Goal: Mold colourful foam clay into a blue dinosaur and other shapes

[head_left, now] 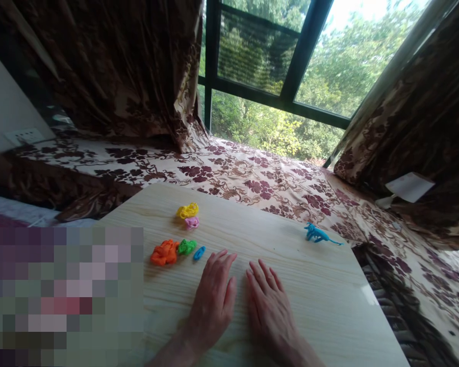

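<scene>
My left hand (216, 293) rests on the pale wooden table (321, 300), fingers stretched out and nothing in them. Beside it, my right hand (268, 295) lies flat on the wood, also holding nothing. Just left of my left fingertips is a small blue piece (199, 253) of what looks like modelling clay. Further left sit a green lump (187, 247) and a larger orange lump (164, 253). Behind these lie a yellow lump (187, 210) and a small pink lump (192, 223). Toward the far right stands a blue animal figure (316, 233) with a long thin tail.
A floral cloth (260, 178) covers the ledge behind the table, below a dark-framed window (252, 97). Brown curtains (130, 71) hang on both sides. A white lamp-like object (409, 187) stands at right. The lower left is pixelated.
</scene>
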A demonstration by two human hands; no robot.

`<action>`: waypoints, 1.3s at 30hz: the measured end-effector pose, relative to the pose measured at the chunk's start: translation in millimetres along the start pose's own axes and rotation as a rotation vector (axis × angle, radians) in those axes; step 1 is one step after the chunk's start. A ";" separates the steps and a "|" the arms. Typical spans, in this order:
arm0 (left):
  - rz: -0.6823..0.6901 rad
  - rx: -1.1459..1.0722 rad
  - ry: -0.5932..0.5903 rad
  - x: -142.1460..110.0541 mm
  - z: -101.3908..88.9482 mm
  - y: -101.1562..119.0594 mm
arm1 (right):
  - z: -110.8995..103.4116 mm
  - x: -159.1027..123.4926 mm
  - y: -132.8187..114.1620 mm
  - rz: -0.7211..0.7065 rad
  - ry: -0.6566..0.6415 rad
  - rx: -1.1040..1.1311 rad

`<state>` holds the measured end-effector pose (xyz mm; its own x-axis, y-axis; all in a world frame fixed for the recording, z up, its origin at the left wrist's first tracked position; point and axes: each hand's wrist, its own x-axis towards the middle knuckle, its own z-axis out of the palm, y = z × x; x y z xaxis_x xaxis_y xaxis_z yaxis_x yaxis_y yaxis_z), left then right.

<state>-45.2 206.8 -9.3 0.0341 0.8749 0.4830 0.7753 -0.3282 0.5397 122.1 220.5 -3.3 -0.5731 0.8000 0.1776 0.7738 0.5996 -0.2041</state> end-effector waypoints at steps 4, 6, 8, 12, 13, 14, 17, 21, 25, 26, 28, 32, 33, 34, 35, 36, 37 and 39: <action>0.008 0.014 -0.002 -0.4 -0.3 0.8 | -4.4 26.4 16.5 0.151 0.040 -0.011; 0.009 0.022 -0.006 -1.0 -0.3 0.6 | -8.2 17.4 30.8 0.169 0.030 -0.022; 0.009 0.033 -0.003 -1.8 0.0 -0.3 | -9.8 -2.7 41.1 0.135 0.031 -0.042; 0.009 0.039 0.008 -3.1 1.3 -2.6 | 2.0 -44.3 38.8 -0.053 0.091 -0.127; 0.009 0.038 0.007 -3.2 1.7 -3.0 | 7.1 -49.9 34.4 -0.113 0.114 -0.144; 0.008 0.037 0.006 -3.3 2.0 -3.3 | 11.9 -52.4 29.2 -0.159 0.127 -0.158; 0.013 0.036 0.001 -3.4 3.0 -3.8 | 19.0 -40.4 11.1 -0.197 0.116 -0.159; 0.015 0.050 0.003 -4.1 3.0 -3.6 | 9.9 6.2 -5.3 -0.030 0.104 -0.098; 0.021 0.063 -0.004 -3.9 2.1 -3.4 | -3.0 32.4 8.0 0.124 0.110 -0.059; 0.023 0.062 0.000 -3.8 2.1 -3.5 | -4.7 29.5 15.6 0.133 0.109 -0.057; 0.022 0.057 0.006 -3.5 2.4 -4.3 | -5.1 12.0 31.2 0.125 0.107 -0.064; 0.020 0.040 0.012 -3.9 3.4 -5.9 | 8.0 -42.2 44.2 0.027 0.131 -0.128; 0.021 0.037 0.013 -4.2 3.4 -6.0 | 13.5 -52.5 41.7 -0.029 0.164 -0.160; 0.021 0.035 0.013 -4.4 3.3 -6.0 | 19.0 -59.4 37.3 -0.100 0.191 -0.196; 0.020 0.033 0.013 -4.7 3.0 -5.8 | 23.8 -62.4 31.4 -0.175 0.208 -0.227; 0.017 0.032 0.013 -5.0 2.6 -5.5 | 27.2 -61.2 24.7 -0.240 0.211 -0.248; 0.013 0.031 0.013 -5.2 2.1 -5.1 | 28.8 -55.9 17.9 -0.277 0.201 -0.256; 0.007 0.032 0.009 -5.5 1.0 -4.2 | 25.7 -34.9 6.6 -0.237 0.157 -0.234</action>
<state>-48.0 203.8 -15.0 0.0340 0.8693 0.4931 0.7946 -0.3228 0.5143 140.2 197.1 -35.6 -0.7093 0.6161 0.3426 0.6759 0.7324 0.0823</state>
